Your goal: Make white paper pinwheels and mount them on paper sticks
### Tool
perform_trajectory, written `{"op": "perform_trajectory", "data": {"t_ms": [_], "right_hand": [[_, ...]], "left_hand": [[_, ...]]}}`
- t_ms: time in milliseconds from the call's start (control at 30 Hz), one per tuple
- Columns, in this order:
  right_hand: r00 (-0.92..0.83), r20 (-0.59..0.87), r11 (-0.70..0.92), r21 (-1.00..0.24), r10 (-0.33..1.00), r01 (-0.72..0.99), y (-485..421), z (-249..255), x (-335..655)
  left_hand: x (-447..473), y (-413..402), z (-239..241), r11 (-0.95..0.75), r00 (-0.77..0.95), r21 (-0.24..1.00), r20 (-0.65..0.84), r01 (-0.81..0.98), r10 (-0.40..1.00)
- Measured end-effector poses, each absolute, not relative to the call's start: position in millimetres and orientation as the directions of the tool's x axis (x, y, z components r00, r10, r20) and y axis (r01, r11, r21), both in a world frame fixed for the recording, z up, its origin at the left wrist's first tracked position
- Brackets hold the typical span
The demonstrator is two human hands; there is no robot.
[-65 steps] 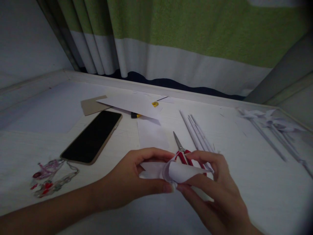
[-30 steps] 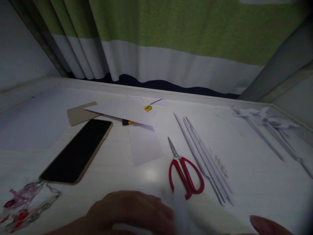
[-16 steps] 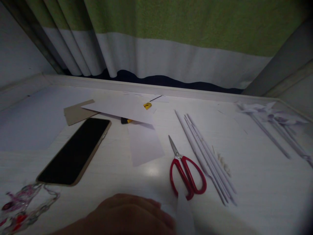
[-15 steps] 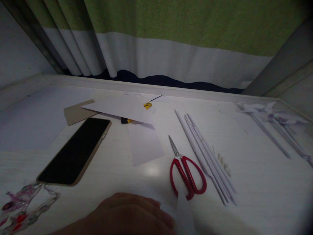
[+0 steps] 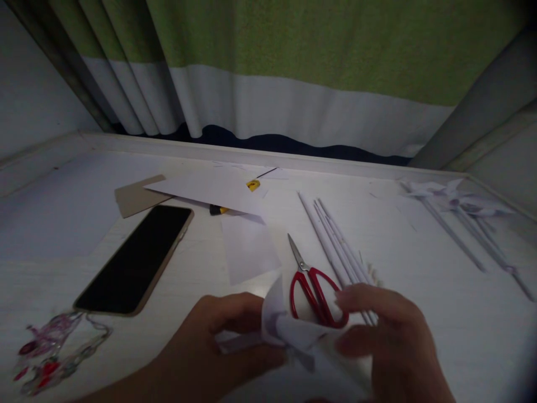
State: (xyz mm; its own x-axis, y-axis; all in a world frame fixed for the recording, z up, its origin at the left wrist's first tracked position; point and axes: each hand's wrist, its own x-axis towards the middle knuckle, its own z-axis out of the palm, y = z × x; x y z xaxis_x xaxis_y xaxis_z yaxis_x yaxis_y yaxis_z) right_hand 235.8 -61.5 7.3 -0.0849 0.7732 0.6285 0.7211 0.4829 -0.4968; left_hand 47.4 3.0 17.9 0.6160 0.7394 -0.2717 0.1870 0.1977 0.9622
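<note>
A white folded paper pinwheel [image 5: 289, 327] with curled blades is low in the middle of the head view. My left hand [image 5: 226, 341] pinches it from the left, between thumb and fingers. To its right is my right hand [image 5: 390, 336], somewhat blurred, with its index finger and thumb apart beside the tip of one blade. Whether the thumb touches that tip I cannot tell. Just beyond the pinwheel lie red-handled scissors [image 5: 306, 280], their handles partly behind it. Several rolled paper sticks [image 5: 331, 235] rest right of the scissors, partly covered by my right hand.
A phone [image 5: 138, 257] with a beaded strap [image 5: 54, 352] lies at left. Behind it are brown card [image 5: 136, 198], white paper sheets [image 5: 201, 193] and a partly covered yellow-and-black cutter [image 5: 253, 185]. Paper pinwheels on sticks [image 5: 457, 201] lie far right. A curtain [image 5: 272, 84] hangs behind.
My left hand has risen into fuller view, holding the paper pinwheel with its blades curled. My right hand has come into view from below on the right. The view has shifted slightly.
</note>
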Motion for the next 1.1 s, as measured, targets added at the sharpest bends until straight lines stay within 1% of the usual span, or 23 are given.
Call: {"op": "perform_trajectory", "data": {"t_ms": [33,67,100,133,167,200,267,433,500,567,700,933,1100], "right_hand": [[-0.022,0.560,0.441,-0.626,0.828,0.643,-58,10,234],[0.036,0.453,0.367,-0.763,0.891,0.532,-55,12,232],[0.075,0.315,0.261,-0.878,0.946,0.401,-53,13,230],[0.087,0.176,0.146,-0.950,0.981,0.276,-51,14,227],[0.070,0.055,0.043,-0.985,0.996,0.164,-50,15,224],[0.040,-0.041,-0.044,-0.996,0.998,0.075,-48,15,220],[0.000,-0.149,-0.149,-0.989,0.989,-0.017,-46,14,215],[-0.025,-0.268,-0.269,-0.956,0.963,-0.119,-43,5,212],[-0.042,-0.293,-0.295,-0.939,0.955,-0.176,-43,0,213],[-0.042,-0.301,-0.304,-0.932,0.953,-0.199,-43,-4,214],[0.015,-0.339,-0.331,-0.927,0.941,-0.175,-43,-5,212],[-0.016,-0.399,-0.394,-0.898,0.917,-0.198,-40,-1,213],[-0.017,-0.420,-0.417,-0.895,0.908,-0.156,-39,-5,212]], "left_hand": [[49,5,18,0.279,0.621,0.948,-0.314,0.156,0.718],[50,6,17,0.351,0.628,0.928,-0.348,0.125,0.697],[50,8,16,0.412,0.632,0.906,-0.376,0.098,0.678],[50,9,14,0.461,0.635,0.884,-0.398,0.073,0.662],[50,9,12,0.494,0.637,0.868,-0.407,0.048,0.654],[50,9,10,0.516,0.638,0.856,-0.412,0.027,0.651],[49,9,6,0.540,0.634,0.842,-0.420,0.004,0.649],[50,11,3,0.578,0.638,0.816,-0.446,0.002,0.628],[51,12,3,0.573,0.633,0.820,-0.445,0.002,0.634],[51,13,2,0.569,0.629,0.822,-0.448,0.011,0.635],[50,12,-2,0.579,0.649,0.815,-0.442,0.003,0.619],[50,13,-6,0.616,0.684,0.788,-0.442,-0.012,0.579],[51,17,-7,0.606,0.732,0.795,-0.430,0.028,0.529]]}}
